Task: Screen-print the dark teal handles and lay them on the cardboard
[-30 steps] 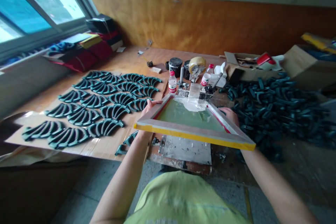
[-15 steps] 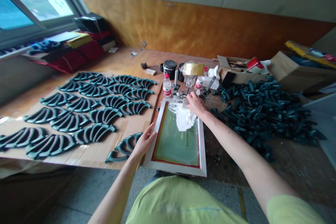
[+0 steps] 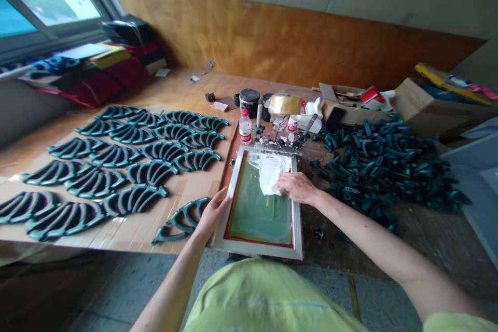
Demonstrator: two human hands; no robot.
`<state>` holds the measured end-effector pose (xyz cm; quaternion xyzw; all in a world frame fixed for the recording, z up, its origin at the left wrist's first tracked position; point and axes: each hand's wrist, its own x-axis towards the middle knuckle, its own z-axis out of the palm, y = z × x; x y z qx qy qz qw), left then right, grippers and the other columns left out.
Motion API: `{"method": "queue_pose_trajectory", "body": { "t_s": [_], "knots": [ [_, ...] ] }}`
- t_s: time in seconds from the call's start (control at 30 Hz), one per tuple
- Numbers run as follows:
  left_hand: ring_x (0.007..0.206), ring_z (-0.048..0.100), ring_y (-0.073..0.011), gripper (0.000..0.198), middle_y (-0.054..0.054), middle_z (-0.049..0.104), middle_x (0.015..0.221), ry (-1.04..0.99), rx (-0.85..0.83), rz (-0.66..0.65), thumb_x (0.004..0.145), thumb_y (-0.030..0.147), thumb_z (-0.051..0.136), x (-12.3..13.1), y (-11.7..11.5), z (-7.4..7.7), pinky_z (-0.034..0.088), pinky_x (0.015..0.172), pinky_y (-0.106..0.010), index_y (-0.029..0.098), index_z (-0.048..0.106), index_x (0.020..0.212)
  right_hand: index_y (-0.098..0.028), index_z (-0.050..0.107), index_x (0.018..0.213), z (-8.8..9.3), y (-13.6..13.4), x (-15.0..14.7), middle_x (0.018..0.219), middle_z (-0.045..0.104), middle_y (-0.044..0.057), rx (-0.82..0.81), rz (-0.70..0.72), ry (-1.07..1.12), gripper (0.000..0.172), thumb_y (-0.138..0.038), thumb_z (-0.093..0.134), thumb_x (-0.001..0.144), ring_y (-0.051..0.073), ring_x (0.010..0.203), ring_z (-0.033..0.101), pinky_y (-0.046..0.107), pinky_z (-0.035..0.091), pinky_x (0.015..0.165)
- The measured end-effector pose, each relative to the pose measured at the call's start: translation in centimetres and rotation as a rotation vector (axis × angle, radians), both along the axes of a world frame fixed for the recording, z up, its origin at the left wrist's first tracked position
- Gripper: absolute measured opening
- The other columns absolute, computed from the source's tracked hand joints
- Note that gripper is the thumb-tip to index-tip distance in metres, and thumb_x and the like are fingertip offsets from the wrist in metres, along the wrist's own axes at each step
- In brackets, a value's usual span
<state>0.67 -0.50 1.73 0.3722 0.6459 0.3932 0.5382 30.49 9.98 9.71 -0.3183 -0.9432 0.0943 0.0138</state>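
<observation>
Right hand: lower than before, off hinge clamps, fingers together, tips on white rag | left hand: fingers apart, against left rail | silk-screen frame: flat on bench, 6 o'clock, green mesh up

From my remote station, this reads as a small screen-printing workshop. A framed printing screen lies on a wooden surface near black ink tins, and dark green moulded parts sit in neat rows on a cardboard sheet. A loose heap of similar parts lies on the other side. I also see cardboard boxes, a plywood board along the wall, and a bare concrete floor.
</observation>
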Motion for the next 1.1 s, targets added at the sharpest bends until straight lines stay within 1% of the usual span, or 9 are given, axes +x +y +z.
{"method": "queue_pose_trajectory", "body": {
  "t_s": [0.17, 0.3, 0.4, 0.47, 0.6, 0.77, 0.93, 1.0, 1.1],
  "knots": [
    [0.078, 0.068, -0.0207, 0.076, -0.006, 0.074, 0.093, -0.018, 0.021, 0.010, 0.076, 0.060, 0.063, 0.1, -0.2, 0.0, 0.053, 0.068, -0.028, 0.017, 0.052, 0.137, -0.019, 0.067, 0.090, -1.1, 0.0, -1.4, 0.089, 0.067, 0.007, 0.113, -0.164, 0.067, 0.022, -0.006, 0.050, 0.085, 0.020, 0.090, 0.056, 0.027, 0.041, 0.072],
    [0.076, 0.068, -0.0199, 0.076, -0.006, 0.074, 0.092, -0.044, 0.024, 0.022, 0.076, 0.058, 0.064, 0.2, -0.3, 0.4, 0.054, 0.067, -0.028, 0.017, 0.050, 0.138, -0.017, 0.068, 0.099, -2.9, -2.6, -1.0, 0.096, 0.068, 0.009, 0.130, -0.095, 0.108, 0.028, -0.005, 0.045, 0.088, 0.020, 0.094, 0.057, 0.029, 0.045, 0.076],
    [0.076, 0.069, -0.0199, 0.075, -0.006, 0.074, 0.092, -0.043, 0.003, 0.035, 0.075, 0.058, 0.066, 0.3, -0.4, 1.4, 0.054, 0.066, -0.028, 0.018, 0.051, 0.137, -0.022, 0.069, 0.101, -2.0, -1.9, -0.3, 0.094, 0.069, 0.005, 0.065, -0.099, 0.174, 0.024, -0.011, 0.054, 0.087, 0.019, 0.092, 0.060, 0.028, 0.047, 0.077],
    [0.074, 0.068, -0.0196, 0.079, -0.006, 0.074, 0.091, -0.051, -0.022, 0.036, 0.074, 0.058, 0.066, 0.4, -0.4, 2.5, 0.054, 0.065, -0.028, 0.017, 0.049, 0.139, -0.027, 0.065, 0.114, -0.7, 0.3, -0.7, 0.100, 0.069, 0.002, 0.045, -0.189, 0.239, 0.031, -0.016, 0.062, 0.085, 0.018, 0.093, 0.062, 0.028, 0.048, 0.081],
    [0.074, 0.068, -0.0200, 0.082, -0.006, 0.073, 0.094, -0.058, -0.017, -0.012, 0.074, 0.063, 0.064, 0.0, -0.3, 5.8, 0.052, 0.063, -0.027, 0.018, 0.047, 0.141, -0.032, 0.048, 0.140, 1.6, 6.1, -2.1, 0.107, 0.064, 0.003, 0.075, -0.383, 0.218, 0.066, -0.021, 0.071, 0.079, 0.018, 0.090, 0.063, 0.028, 0.049, 0.081],
    [0.076, 0.066, -0.0197, 0.067, -0.006, 0.073, 0.095, -0.012, 0.109, 0.007, 0.078, 0.072, 0.051, -0.6, 1.8, 10.9, 0.051, 0.061, -0.026, 0.017, 0.069, 0.110, -0.026, 0.052, 0.137, 2.5, 9.3, 1.1, 0.117, 0.060, 0.008, 0.248, -0.563, 0.342, 0.055, -0.030, 0.066, 0.084, 0.023, 0.099, 0.061, 0.034, 0.048, 0.088],
    [0.073, 0.066, -0.0187, 0.064, -0.009, 0.072, 0.089, -0.135, 0.442, 0.096, 0.082, 0.069, 0.047, 0.1, 6.8, 14.6, 0.052, 0.061, -0.028, 0.013, 0.067, 0.103, -0.017, 0.065, 0.111, -1.5, 7.0, 7.1, 0.096, 0.068, 0.010, 0.167, -0.827, 0.454, 0.028, -0.029, 0.055, 0.088, 0.024, 0.089, 0.063, 0.038, 0.049, 0.081],
    [0.069, 0.065, -0.0167, 0.058, -0.008, 0.071, 0.085, -0.146, 0.500, 0.081, 0.084, 0.067, 0.046, 0.7, 8.8, 15.7, 0.050, 0.058, -0.026, 0.013, 0.064, 0.098, -0.017, 0.064, 0.103, -4.0, 4.9, 7.4, 0.089, 0.069, 0.008, 0.068, -0.833, 0.449, 0.023, -0.030, 0.055, 0.087, 0.023, 0.083, 0.064, 0.037, 0.050, 0.078],
    [0.066, 0.064, -0.0138, 0.056, -0.006, 0.069, 0.079, -0.150, 0.514, 0.083, 0.085, 0.068, 0.044, 1.5, 10.3, 16.5, 0.048, 0.057, -0.024, 0.015, 0.059, 0.094, -0.018, 0.062, 0.106, -7.0, 1.4, 5.4, 0.091, 0.068, 0.007, -0.013, -0.704, 0.435, 0.024, -0.031, 0.061, 0.086, 0.021, 0.085, 0.063, 0.036, 0.050, 0.080]
  ]
}}
